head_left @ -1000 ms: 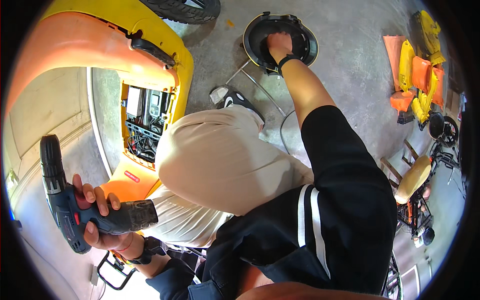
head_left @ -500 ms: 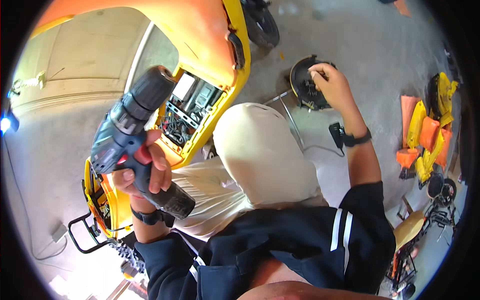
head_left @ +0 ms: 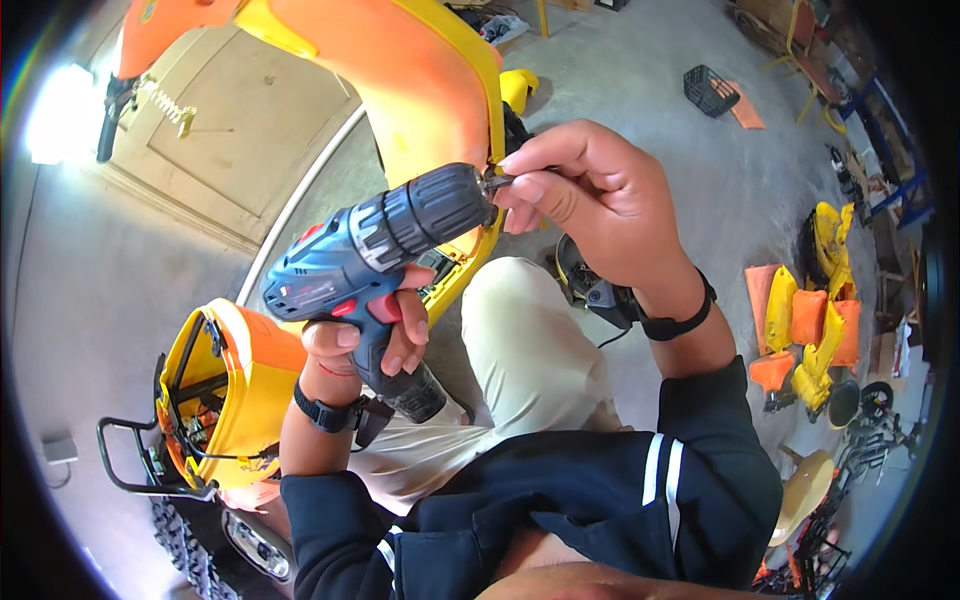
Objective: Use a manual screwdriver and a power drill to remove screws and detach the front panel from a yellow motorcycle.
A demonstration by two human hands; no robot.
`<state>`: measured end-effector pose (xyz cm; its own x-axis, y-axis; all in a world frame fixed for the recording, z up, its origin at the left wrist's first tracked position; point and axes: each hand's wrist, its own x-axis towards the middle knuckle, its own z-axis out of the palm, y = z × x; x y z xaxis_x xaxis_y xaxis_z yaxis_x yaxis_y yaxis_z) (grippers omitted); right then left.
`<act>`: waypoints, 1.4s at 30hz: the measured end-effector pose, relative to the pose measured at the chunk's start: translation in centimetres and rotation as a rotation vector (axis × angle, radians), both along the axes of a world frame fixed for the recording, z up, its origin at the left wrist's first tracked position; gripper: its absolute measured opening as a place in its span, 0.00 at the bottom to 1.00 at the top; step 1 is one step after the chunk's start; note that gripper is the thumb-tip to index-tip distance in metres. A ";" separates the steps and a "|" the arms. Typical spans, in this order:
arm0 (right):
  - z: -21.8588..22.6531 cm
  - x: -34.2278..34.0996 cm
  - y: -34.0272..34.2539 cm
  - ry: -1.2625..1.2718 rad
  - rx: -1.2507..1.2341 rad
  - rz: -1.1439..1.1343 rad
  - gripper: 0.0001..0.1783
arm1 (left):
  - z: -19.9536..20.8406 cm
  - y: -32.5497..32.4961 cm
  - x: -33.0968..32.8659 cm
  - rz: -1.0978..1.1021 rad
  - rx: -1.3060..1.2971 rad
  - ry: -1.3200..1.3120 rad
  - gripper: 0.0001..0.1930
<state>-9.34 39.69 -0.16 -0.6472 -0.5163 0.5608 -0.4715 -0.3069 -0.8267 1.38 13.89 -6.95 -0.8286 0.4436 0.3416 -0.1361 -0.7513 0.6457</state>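
The left hand [head_left: 410,322] is wrapped around the handle of a blue-and-black cordless drill [head_left: 340,275], with fingers close to the red trigger [head_left: 383,308]; whether they press it, I cannot tell. The drill is in front of the person's chest, tilted so that its black keyless chuck [head_left: 435,212] points right and slightly up. The right hand [head_left: 612,208] is narrow, thumb and forefinger pinching a small dark bit [head_left: 501,182] right at the chuck's mouth.

Judging by this, the work is partway through: the drill is in hand and the bit is lined up with the chuck, its inner end at or just inside the opening. How deep it sits is hidden, and nothing shows that the chuck is tightened on it. Seating and securing the bit therefore seem left to do, since the right hand has not yet let go.

Beyond the drill stands an orange-and-yellow scooter body [head_left: 430,100], its open compartment [head_left: 445,275] partly covered by the drill and left hand. A dark, round-rimmed container [head_left: 568,268] shows behind the right wrist. To the near left is another yellow-and-orange vehicle section [head_left: 255,370]; to the right, loose orange and yellow panels [head_left: 808,318] lie on the floor.
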 end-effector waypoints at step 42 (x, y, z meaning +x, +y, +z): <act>1.2 3.1 -17.7 -0.681 -0.011 0.533 0.14 | -5.0 -3.3 2.9 1.081 -1.109 0.426 0.18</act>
<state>-6.21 22.00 1.03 -0.5172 -0.8435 0.1451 0.3346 -0.3554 -0.8728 4.23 10.59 -11.96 -0.8362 -0.0847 0.5418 0.4455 0.4712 0.7613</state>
